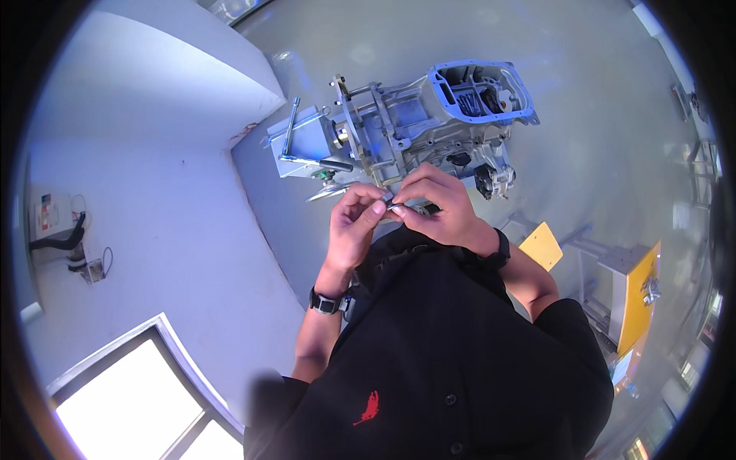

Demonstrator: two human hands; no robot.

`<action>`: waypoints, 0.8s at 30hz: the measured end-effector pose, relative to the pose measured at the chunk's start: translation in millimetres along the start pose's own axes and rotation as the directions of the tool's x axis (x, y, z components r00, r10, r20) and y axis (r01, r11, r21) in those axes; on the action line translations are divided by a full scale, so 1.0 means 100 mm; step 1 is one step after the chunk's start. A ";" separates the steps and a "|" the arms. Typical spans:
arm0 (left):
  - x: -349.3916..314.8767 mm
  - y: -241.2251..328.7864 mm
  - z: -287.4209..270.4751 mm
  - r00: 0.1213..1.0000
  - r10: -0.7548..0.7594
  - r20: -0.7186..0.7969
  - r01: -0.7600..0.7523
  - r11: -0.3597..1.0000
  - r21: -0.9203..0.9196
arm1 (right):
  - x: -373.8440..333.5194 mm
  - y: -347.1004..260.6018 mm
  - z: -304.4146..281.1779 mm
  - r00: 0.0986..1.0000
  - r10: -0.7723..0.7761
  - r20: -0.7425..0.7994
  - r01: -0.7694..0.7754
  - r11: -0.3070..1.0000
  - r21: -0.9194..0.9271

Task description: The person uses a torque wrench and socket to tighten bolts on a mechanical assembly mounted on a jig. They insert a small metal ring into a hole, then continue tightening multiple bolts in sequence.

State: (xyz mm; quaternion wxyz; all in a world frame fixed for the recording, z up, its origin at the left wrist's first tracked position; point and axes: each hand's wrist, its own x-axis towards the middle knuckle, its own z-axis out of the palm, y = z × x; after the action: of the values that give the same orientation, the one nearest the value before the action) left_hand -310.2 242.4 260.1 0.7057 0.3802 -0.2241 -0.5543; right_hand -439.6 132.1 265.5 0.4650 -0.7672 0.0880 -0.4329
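Observation:
My left hand [355, 225] and my right hand [441, 203] meet in front of my chest, just short of the engine assembly. Between their fingertips they pinch a small shiny metal piece [388, 201]; the fingers cover most of it, so its kind cannot be made out. Beyond the hands, a silver metal engine or gearbox casing [418, 111] is mounted on a stand, its open blue-rimmed pan [441, 96] facing up. To the left, a ratchet wrench with a dark grip [335, 165] and a long bar [291, 126] lies on a grey metal box [316, 136].
A white wall [161, 199] rises on the left, with a window [130, 399] low down. At the right stands a yellow-topped bench [640, 299] with a small metal part on it, beside a yellow panel [541, 246]. Grey floor [598, 138] surrounds the stand.

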 end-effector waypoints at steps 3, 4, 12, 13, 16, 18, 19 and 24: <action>-0.02 0.00 -0.05 1.000 -0.011 0.028 0.010 0.999 0.033 | -0.01 0.02 -0.01 1.000 0.008 0.006 -0.008 1.000 0.008; -0.02 0.00 -0.05 1.000 -0.006 0.024 0.005 0.999 0.032 | -0.02 0.04 -0.02 1.000 0.010 -0.003 -0.010 1.000 0.007; -0.06 -0.02 -0.09 0.999 -0.002 -0.049 0.006 0.997 0.081 | 0.00 0.05 -0.02 0.994 -0.105 0.036 0.109 0.989 -0.102; -0.06 -0.01 -0.10 0.999 -0.001 -0.051 0.005 0.997 0.080 | 0.00 0.05 -0.02 0.994 -0.104 0.042 0.108 0.986 -0.125; -0.07 0.04 -0.12 0.996 -0.077 -0.043 0.083 0.985 0.149 | -0.01 0.08 -0.05 0.975 -0.182 0.124 0.202 0.964 -0.173; -0.07 0.07 -0.11 0.986 -0.163 -0.042 0.168 0.954 0.250 | -0.05 0.10 -0.06 0.975 -0.173 0.137 0.198 0.961 -0.194; -0.08 0.05 -0.11 0.986 -0.161 -0.044 0.167 0.954 0.250 | -0.07 0.10 -0.05 0.974 -0.168 0.150 0.197 0.957 -0.212; -0.12 -0.11 -0.05 0.975 -0.158 -0.157 0.167 0.985 0.048 | -0.10 0.09 0.01 0.996 -0.059 0.071 0.075 0.963 -0.258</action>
State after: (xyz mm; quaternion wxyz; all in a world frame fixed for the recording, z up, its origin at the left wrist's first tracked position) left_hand -317.2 254.0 249.6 0.6611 0.4598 -0.1545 -0.5724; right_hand -443.0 133.0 252.7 0.3477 -0.8375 0.1035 -0.4086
